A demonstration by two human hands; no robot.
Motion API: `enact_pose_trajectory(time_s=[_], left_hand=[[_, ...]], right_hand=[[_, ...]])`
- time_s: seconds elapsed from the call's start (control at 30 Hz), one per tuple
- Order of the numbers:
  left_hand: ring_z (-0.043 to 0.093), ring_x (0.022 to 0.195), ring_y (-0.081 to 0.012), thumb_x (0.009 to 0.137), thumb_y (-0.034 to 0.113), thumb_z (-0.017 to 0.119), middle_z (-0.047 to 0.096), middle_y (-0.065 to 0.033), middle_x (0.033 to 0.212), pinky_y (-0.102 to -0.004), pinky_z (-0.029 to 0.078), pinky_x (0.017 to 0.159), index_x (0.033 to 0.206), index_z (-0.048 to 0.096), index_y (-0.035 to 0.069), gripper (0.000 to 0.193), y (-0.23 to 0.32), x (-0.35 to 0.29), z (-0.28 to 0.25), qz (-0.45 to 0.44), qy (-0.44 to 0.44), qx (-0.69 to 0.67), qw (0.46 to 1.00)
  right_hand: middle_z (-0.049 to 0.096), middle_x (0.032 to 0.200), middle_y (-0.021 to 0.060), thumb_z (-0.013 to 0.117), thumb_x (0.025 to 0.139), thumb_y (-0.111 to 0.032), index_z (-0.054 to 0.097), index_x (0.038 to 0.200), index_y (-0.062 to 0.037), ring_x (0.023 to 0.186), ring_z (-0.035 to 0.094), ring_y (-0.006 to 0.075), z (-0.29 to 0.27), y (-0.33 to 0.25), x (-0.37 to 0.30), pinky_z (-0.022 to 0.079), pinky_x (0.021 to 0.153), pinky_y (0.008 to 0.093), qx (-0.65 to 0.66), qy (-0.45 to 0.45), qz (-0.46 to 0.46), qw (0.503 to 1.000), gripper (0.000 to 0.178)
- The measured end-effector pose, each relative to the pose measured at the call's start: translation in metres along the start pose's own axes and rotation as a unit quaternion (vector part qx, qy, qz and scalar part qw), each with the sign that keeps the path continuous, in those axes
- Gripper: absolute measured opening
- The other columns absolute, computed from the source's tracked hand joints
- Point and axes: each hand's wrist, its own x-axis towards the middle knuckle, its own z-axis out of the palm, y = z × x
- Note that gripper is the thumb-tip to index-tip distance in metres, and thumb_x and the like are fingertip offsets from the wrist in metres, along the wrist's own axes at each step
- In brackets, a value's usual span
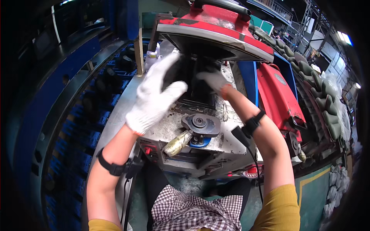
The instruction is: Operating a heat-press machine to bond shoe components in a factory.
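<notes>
Fingers of both gloved hands, left hand (154, 96) spread, right hand (214, 80) curled, are gripping a dark part (192, 82) under red press head (216, 29); pinch risk if it's dropping w/ hands inside.

right hand (214, 81) fingertips hidden, dark part (198, 90) perhaps blurred

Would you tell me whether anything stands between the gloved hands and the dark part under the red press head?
Nothing visible does: the left hand and right hand both already rest on the dark part beneath the red press head.
</notes>
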Motion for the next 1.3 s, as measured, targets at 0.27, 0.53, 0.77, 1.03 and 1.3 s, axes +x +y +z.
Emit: enact_pose_trajectory(time_s=[0.27,0.53,0.77,1.03,1.3], left_hand=[[0.061,0.131,-0.0242,0.108,0.026,0.062,0.065,-0.0107,0.137,-0.0426,0.05,0.115,0.143,0.056,0.007,0.04,-0.022,-0.056,0.01,-0.276,-0.076,-0.604,0.744],[0.075,0.109,-0.0264,0.101,0.021,0.055,0.072,-0.0146,0.127,-0.0427,0.062,0.1,0.139,0.059,0.004,0.042,0.023,-0.114,-0.043,-0.257,0.185,-0.701,0.639],[0.075,0.086,-0.0246,0.088,0.017,0.075,0.073,-0.011,0.101,-0.0389,0.064,0.081,0.117,0.067,0.003,0.033,-0.078,-0.162,-0.132,-0.459,0.325,-0.43,0.706],[0.065,0.125,-0.0349,0.065,0.03,0.09,0.063,-0.0231,0.139,-0.0412,0.054,0.101,0.149,0.049,-0.005,0.1,-0.27,-0.189,-0.235,-0.515,0.363,0.073,0.773],[0.048,0.148,-0.04,0.089,0.047,0.076,0.051,-0.0253,0.159,-0.0453,0.042,0.12,0.163,0.035,0.002,0.096,-0.323,-0.216,-0.245,-0.529,0.263,0.262,0.763]], right_hand=[[0.066,0.135,0.0127,0.06,0.103,-0.034,0.047,0.155,-0.0036,0.122,0.066,0.0244,-0.013,-0.065,-0.163,0.051,0.107,0.0429,0.453,-0.175,-0.08,0.871,0.062],[0.042,0.166,0.0207,0.053,0.106,-0.06,0.033,0.164,0.0019,0.153,0.042,0.0328,0.054,-0.105,-0.227,0.031,0.127,0.0427,0.093,-0.162,-0.284,0.94,0.087],[0.05,0.156,0.0229,0.059,0.109,-0.042,0.045,0.154,0.0094,0.149,0.044,0.035,0.011,-0.004,-0.234,0.028,0.127,0.0468,-0.04,0.105,-0.315,0.942,0.07],[0.052,0.153,0.023,0.052,0.112,-0.038,0.047,0.153,0.0072,0.146,0.048,0.0362,0.011,0.058,-0.237,0.032,0.125,0.0478,-0.17,0.168,-0.281,0.93,0.061],[0.053,0.152,0.0248,0.049,0.112,-0.043,0.046,0.153,0.0081,0.143,0.05,0.0384,0.015,0.06,-0.237,0.034,0.123,0.0486,-0.196,0.191,-0.275,0.922,0.066]])
